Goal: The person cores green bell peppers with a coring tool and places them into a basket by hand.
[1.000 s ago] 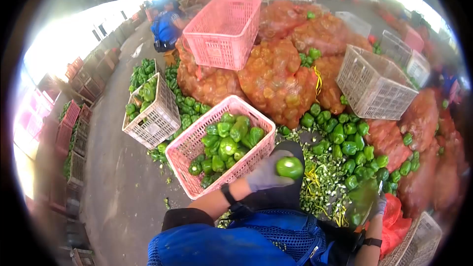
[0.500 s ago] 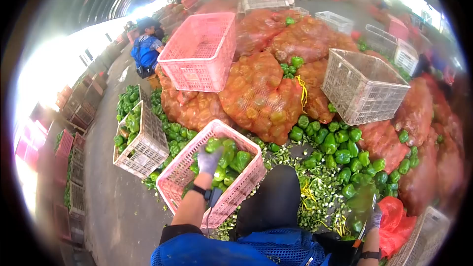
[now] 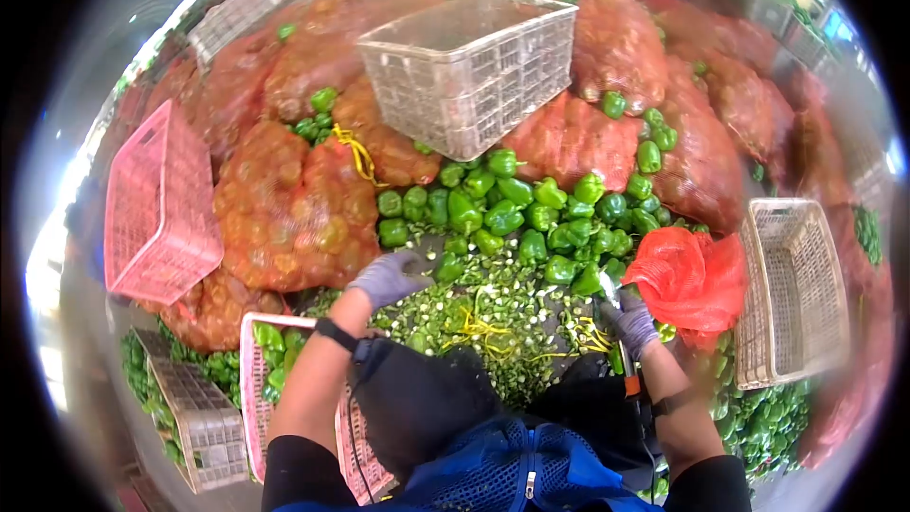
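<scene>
Sacks (image 3: 265,204) and crates (image 3: 512,76) surround peppers (image 3: 503,218), left hand (image 3: 385,281) open, empty, right hand (image 3: 629,322) gripping maybe a knife (image 3: 608,287).

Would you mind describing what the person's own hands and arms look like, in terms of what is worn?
The left hand and right hand wear greyish-lilac gloves. A black strap with a small dark box wraps the left wrist; a dark band circles the right one. Black sleeves end around the elbows, leaving the forearms bare.

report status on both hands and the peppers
Left hand open, empty. Right hand gripping metal tool. Green peppers piled loose ahead. Red mesh close beside right hand.
</scene>
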A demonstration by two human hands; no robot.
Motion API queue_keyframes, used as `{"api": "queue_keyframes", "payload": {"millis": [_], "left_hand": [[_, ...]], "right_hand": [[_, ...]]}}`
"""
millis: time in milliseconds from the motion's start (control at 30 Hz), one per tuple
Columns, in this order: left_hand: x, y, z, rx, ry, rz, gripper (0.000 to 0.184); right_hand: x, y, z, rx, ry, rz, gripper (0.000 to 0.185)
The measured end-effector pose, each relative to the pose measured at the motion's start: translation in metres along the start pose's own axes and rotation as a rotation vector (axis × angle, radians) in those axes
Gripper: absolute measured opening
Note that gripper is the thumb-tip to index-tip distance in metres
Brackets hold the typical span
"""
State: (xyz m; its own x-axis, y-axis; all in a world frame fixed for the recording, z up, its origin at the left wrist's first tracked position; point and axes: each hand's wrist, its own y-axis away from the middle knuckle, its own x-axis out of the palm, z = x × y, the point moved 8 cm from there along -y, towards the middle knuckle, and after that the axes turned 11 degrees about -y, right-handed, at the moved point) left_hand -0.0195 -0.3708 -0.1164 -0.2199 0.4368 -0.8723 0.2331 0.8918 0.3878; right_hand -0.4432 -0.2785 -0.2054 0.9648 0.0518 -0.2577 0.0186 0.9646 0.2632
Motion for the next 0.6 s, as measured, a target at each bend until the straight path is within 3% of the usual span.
{"api": "queue_keyframes", "payload": {"millis": [133,267,367,433,600], "left_hand": [[0.066,-0.11,0.002,-0.123,-0.158,0.125,0.071],[0.157,-0.2,0.047,-0.361,0.091,0.136,0.07],[0.196,-0.243,0.056,-0.443,0.144,0.02,0.062],[0.217,-0.269,0.065,-0.462,0.119,0.063,0.061],[0.222,-0.272,0.061,-0.47,0.06,0.021,0.054]], "right_hand": [[0.004,0.017,0.042,0.026,0.028,-0.014,0.046],[0.002,0.024,0.062,0.031,0.228,0.016,0.047],[0.0,0.016,0.075,0.077,0.146,0.064,0.048],[0.0,0.01,0.076,0.158,0.057,0.089,0.048],[0.008,-0.008,0.073,0.046,-0.008,0.111,0.045]]}}
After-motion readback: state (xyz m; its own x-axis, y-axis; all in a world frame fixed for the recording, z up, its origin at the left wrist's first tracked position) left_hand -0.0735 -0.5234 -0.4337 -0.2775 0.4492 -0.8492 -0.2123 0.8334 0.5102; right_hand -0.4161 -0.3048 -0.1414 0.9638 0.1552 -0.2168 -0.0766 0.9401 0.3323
